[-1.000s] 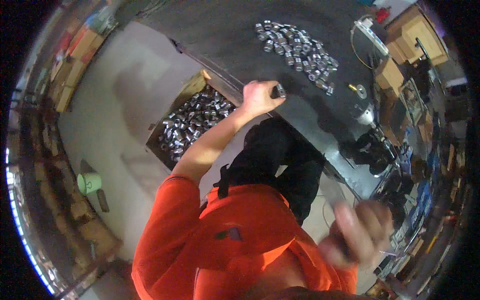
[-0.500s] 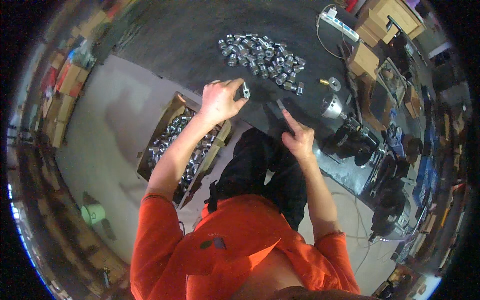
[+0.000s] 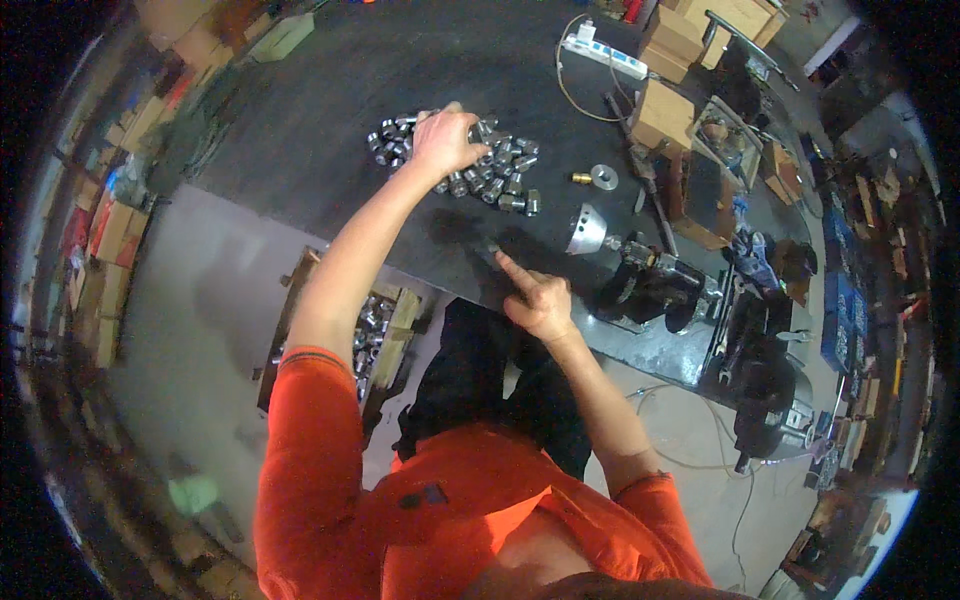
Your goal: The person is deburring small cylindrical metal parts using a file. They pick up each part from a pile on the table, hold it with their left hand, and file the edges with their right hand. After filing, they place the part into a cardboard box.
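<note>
Over the pile of shiny metal fittings [image 3: 489, 188] on the dark table, my left hand [image 3: 444, 142] curls its fingers downward. A metal fitting [image 3: 484, 129] shows between its thumb and fingers; the hand covers part of the pile. Near the table's front edge, my right hand [image 3: 543, 304] is closed around a thin, flat grey tool [image 3: 493, 249], its index finger stretched along it. Only the tip of that tool shows clearly, so its exact kind is hard to make out.
A wooden crate [image 3: 398, 335] of similar fittings stands below the table edge, by my left arm. To the right are a metal cone [image 3: 586, 230] on a black machine, a washer-like ring [image 3: 604, 177], a brass piece [image 3: 581, 178], cardboard boxes [image 3: 664, 112] and a white power strip [image 3: 606, 53].
My left hand has moved forward from the table's front edge to the pile, where it had held a fitting out in front. My right hand keeps its grip on the flat tool. The view has shifted.
</note>
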The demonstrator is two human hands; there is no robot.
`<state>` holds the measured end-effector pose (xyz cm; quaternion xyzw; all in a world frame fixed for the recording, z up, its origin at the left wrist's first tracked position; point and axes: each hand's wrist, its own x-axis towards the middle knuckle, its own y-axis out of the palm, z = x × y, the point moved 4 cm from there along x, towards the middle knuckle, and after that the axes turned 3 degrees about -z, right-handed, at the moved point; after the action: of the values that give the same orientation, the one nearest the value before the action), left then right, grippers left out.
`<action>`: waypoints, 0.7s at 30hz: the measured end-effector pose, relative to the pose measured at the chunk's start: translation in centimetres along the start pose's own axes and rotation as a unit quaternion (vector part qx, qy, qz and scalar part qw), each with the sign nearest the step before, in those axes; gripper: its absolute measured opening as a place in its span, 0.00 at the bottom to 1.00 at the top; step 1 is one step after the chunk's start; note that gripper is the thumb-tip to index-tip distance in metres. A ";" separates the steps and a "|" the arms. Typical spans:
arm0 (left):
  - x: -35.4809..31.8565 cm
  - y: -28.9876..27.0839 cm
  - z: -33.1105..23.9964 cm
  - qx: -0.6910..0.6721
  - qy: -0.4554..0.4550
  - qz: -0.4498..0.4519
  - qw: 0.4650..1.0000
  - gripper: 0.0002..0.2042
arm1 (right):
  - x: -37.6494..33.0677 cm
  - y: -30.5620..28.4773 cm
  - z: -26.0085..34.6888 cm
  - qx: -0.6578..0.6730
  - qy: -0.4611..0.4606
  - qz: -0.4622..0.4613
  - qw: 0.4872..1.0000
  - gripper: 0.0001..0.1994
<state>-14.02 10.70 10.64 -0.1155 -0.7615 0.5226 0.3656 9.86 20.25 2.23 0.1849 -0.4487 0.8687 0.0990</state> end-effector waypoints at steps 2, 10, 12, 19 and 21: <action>2.0 1.7 0.9 0.014 -0.054 0.043 0.998 0.24 | -0.1 0.2 -0.1 -0.002 -0.010 -0.001 1.000 0.36; 5.9 5.7 4.0 0.041 -0.168 0.114 0.978 0.27 | 0.2 0.0 -0.1 -0.016 0.025 0.016 0.999 0.36; 6.1 5.6 4.9 0.037 -0.170 0.119 0.977 0.26 | 0.3 0.2 -0.2 -0.015 0.025 0.019 0.999 0.36; -1.4 -2.4 5.9 -0.035 0.030 -0.056 0.997 0.22 | 0.0 0.1 -0.5 0.028 0.053 0.034 0.998 0.33; -7.9 -5.9 6.7 -0.028 -0.023 -0.015 0.999 0.20 | 0.0 -0.2 -0.5 0.078 0.051 0.028 0.995 0.33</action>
<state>-11.75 -0.98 11.12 -0.1021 -0.7857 0.4978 0.3529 9.82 20.75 2.14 0.1347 -0.3786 0.9119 0.0829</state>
